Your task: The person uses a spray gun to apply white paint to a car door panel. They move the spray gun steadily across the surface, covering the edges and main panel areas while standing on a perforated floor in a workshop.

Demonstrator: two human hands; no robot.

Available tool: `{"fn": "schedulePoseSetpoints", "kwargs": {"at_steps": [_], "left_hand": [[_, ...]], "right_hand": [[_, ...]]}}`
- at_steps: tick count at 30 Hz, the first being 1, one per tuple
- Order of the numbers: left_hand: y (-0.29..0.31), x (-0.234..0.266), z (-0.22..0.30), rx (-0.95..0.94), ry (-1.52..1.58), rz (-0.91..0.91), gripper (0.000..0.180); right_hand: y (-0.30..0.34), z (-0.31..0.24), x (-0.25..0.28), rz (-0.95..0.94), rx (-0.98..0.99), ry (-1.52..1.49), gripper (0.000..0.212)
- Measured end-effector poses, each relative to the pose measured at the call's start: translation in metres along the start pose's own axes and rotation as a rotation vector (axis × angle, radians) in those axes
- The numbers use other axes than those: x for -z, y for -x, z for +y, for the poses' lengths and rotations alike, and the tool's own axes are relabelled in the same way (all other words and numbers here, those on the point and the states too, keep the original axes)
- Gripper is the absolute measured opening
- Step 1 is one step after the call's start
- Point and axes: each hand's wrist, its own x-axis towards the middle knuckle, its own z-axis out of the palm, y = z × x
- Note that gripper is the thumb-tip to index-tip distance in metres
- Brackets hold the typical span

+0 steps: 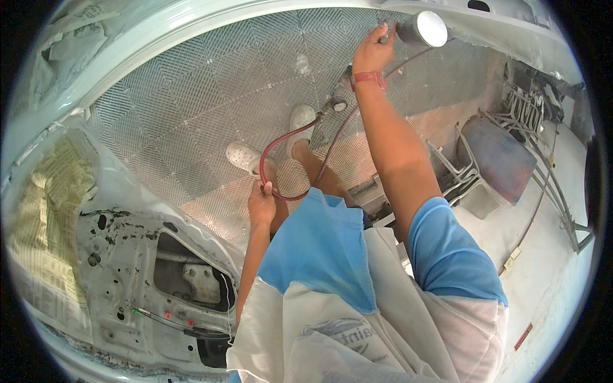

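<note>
My right hand [375, 51], with a red band on its wrist, is closed around the grip of a spray gun at the top of the view. The gun's cup [431, 29] has a round white top and is tilted near the white vehicle panel edge. Below the hand, a round gauge [339, 105] sits at the hose connection. From there a red air hose [278, 144] loops down past my legs. Low at centre left, my left hand [262, 203] pinches that hose. The gun's nozzle and trigger are mostly hidden.
A vehicle door [121, 287] with bare inner metal stands at the left, beside masking paper [48, 217]. The pale body panel [185, 32] curves across the top. Grey tiled flooring [211, 96] lies below. Metal frames [568, 210] and a dark panel [498, 153] stand at the right.
</note>
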Motion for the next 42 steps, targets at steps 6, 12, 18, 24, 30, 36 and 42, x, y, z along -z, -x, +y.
{"fn": "schedulePoseSetpoints", "kwargs": {"at_steps": [6,12,18,24,30,36,42], "left_hand": [[0.010,0.012,-0.047,0.144,0.052,-0.022,0.025],[0.041,0.013,-0.110,0.159,-0.043,-0.049,0.023],[0.032,0.003,-0.075,0.078,0.064,-0.069,0.025],[0.020,0.019,-0.002,0.036,0.037,-0.017,0.025],[0.025,0.037,-0.042,0.037,-0.111,0.004,0.027],[0.029,0.022,-0.130,0.021,0.101,-0.009,0.029],[0.048,0.034,-0.042,0.040,-0.078,-0.092,0.027]], "right_hand": [[0.040,-0.047,-0.006,-0.246,-0.166,-0.319,0.054],[0.059,-0.086,0.018,-0.499,-0.364,-0.361,0.051],[0.004,-0.075,0.028,-0.180,-0.233,-0.340,0.048],[-0.030,-0.063,0.037,0.059,-0.065,-0.137,0.054],[0.004,-0.101,0.036,-0.158,-0.154,-0.265,0.049],[0.023,-0.141,0.052,-0.381,-0.335,-0.398,0.048],[-0.028,-0.140,0.079,-0.073,-0.184,-0.274,0.046]]}}
